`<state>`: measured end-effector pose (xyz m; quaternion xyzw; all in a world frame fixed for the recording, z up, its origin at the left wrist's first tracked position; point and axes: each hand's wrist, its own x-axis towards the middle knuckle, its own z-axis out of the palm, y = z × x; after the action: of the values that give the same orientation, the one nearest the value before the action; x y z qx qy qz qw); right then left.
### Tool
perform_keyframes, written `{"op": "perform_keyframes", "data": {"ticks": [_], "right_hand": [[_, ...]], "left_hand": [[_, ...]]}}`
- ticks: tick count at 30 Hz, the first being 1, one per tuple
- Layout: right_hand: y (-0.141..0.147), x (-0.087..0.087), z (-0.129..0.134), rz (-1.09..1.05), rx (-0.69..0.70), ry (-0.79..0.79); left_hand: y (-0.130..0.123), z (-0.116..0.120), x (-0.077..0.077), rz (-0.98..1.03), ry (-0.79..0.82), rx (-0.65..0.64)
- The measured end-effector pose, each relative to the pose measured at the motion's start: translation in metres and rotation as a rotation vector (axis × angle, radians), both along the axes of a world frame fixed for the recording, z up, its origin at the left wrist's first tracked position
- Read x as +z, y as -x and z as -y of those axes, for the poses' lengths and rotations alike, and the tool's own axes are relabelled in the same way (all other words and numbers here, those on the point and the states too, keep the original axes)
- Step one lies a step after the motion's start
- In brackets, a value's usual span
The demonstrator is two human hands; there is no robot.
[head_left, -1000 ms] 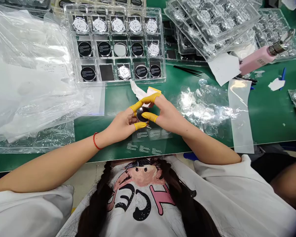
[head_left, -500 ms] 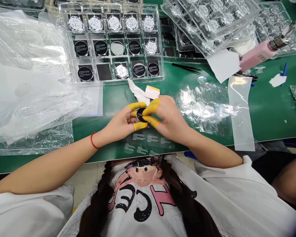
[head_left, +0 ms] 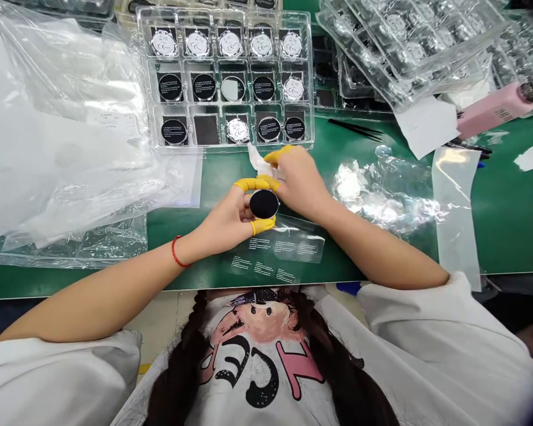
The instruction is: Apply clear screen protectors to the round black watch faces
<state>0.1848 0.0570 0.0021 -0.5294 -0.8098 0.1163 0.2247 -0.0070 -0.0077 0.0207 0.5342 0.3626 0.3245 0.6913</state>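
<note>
A round watch with a plain black face and a thin silver rim rests in my left hand. Yellow finger cots cover several fingertips, and they grip the watch by its edge, face up. Just beyond it, my right hand has its thumb and forefinger around a crumpled white cloth. Part of that cloth is hidden by the fingers. Below the watch, on the green table, lies a clear film sheet with round labels in white print.
A clear compartment tray of round watches stands beyond my hands. Plastic bags cover the left side. At right are peeled clear films, black tweezers, a pink bottle and stacked trays.
My right hand has left the watch and moved up onto the white cloth, covering the pink and yellow block. The black face is now uncovered in my left hand. The whole view has shifted slightly.
</note>
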Motion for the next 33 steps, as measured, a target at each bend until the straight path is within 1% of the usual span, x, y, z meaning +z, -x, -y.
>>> {"op": "perform_keyframes", "data": {"ticks": [2,3,5,7,9,11,12,13,17,18,20,22,24,27,30,33], "right_hand": [[0.012,0.002,-0.005,0.023,-0.016,0.054],[0.012,0.006,-0.005,-0.002,-0.013,0.069],[0.006,0.017,0.002,-0.116,0.021,0.062],[0.001,0.031,0.018,-0.215,0.120,0.022],[0.003,0.039,0.036,-0.223,0.289,-0.024],[0.010,0.040,0.047,-0.180,0.419,-0.044],[0.013,0.038,0.048,-0.163,0.437,-0.047],[0.014,0.036,0.047,-0.154,0.418,-0.050],[0.010,0.031,0.036,-0.147,0.243,-0.059],[0.009,0.031,0.035,-0.143,0.230,-0.058],[0.009,0.033,0.039,-0.136,0.273,-0.050],[0.012,0.033,0.046,-0.131,0.343,-0.035],[0.016,0.032,0.049,-0.131,0.360,-0.021],[0.018,0.031,0.044,-0.133,0.278,-0.027],[0.016,0.031,0.033,-0.135,0.181,-0.056],[0.012,0.031,0.025,-0.164,0.118,-0.071]], "left_hand": [[0.000,-0.001,0.002,-0.012,0.006,0.025],[0.001,-0.002,0.002,-0.022,0.022,0.037],[0.001,-0.003,0.003,-0.040,0.063,0.055],[0.003,-0.005,0.002,-0.060,0.054,0.083],[0.005,-0.006,0.000,-0.093,-0.012,0.115],[0.007,-0.007,-0.001,-0.119,-0.088,0.127],[0.007,-0.007,-0.001,-0.128,-0.110,0.129],[0.007,-0.006,-0.001,-0.128,-0.122,0.132],[0.003,-0.005,0.002,-0.101,-0.093,0.190],[0.003,-0.005,0.003,-0.090,-0.090,0.216],[0.004,-0.006,0.004,-0.095,-0.092,0.246],[0.006,-0.006,0.003,-0.130,-0.110,0.222],[0.008,-0.007,0.001,-0.171,-0.144,0.196],[0.006,-0.007,-0.003,-0.107,-0.168,0.208],[0.002,-0.006,-0.004,-0.055,-0.091,0.196],[0.000,-0.004,0.000,-0.062,-0.061,0.229]]}}
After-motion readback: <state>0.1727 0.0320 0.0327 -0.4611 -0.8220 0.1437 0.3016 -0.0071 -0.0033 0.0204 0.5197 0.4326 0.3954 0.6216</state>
